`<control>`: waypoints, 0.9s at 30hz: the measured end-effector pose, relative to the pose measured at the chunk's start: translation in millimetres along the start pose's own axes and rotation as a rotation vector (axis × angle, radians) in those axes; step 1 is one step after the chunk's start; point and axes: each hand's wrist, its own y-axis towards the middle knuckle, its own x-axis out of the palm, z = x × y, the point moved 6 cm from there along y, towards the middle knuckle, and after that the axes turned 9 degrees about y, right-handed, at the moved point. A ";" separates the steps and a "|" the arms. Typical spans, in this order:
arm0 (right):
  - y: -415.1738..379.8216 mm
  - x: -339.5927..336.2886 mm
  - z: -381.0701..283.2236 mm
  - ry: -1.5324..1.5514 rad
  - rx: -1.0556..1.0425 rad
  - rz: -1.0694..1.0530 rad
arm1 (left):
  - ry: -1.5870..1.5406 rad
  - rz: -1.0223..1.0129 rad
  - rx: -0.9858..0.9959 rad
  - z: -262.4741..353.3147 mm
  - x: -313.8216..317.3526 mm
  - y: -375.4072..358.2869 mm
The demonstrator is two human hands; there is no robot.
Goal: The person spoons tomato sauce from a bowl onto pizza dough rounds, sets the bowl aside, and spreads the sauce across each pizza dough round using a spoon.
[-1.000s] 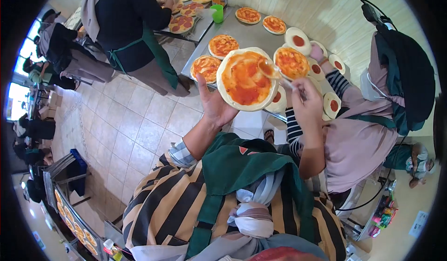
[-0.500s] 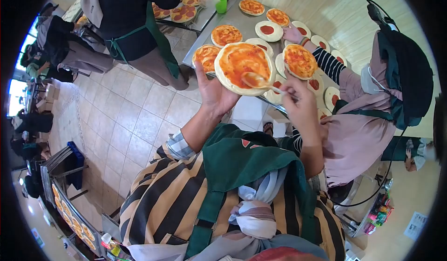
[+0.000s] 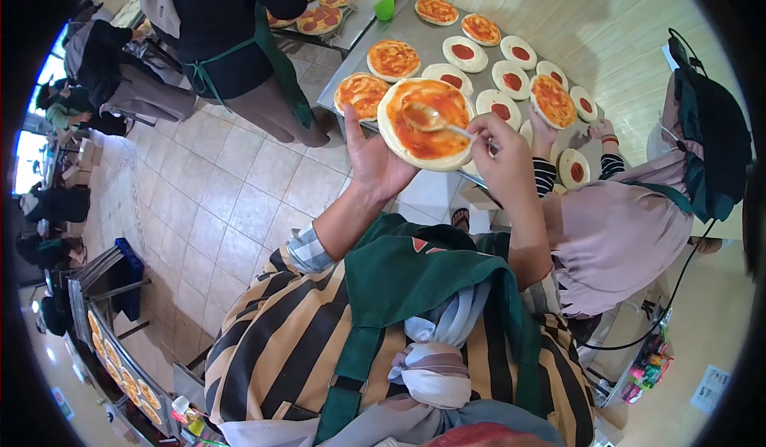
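My left hand [image 3: 375,156] holds up a round dough base [image 3: 441,158] from below, its palm and fingers under the left edge. Orange-red sauce is spread over most of the base. Pinched in my right hand [image 3: 504,145] is a spoon [image 3: 456,128], its bowl resting in the sauce near the upper middle. Behind the base, a metal table [image 3: 355,62] bears several rounds: some coated in sauce, such as the one at the left [image 3: 361,96], others with only a red spot in the centre [image 3: 464,53].
At the right, a co-worker in pink [image 3: 622,231] lifts a sauced base [image 3: 552,101]. Another person in a green apron [image 3: 231,56] stands at the upper left near a green cup [image 3: 384,4]. A rack with a tray of pizzas [image 3: 124,371] is at the lower left.
The spoon has moved up and left across the sauce, my right hand with it. The co-worker's reaching hand has drawn back to the right, and their held base has moved right.
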 end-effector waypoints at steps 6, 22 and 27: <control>-8.6 -21.6 8.7 -0.062 0.139 -0.062 | 0.015 -0.008 0.012 3.3 -1.7 5.5; 24.8 -1.2 17.6 0.099 0.021 0.037 | -0.027 -0.026 -0.122 -18.6 -3.1 24.4; 3.2 -29.2 41.6 0.013 0.241 0.006 | 0.031 -0.043 -0.099 -18.4 -3.3 22.9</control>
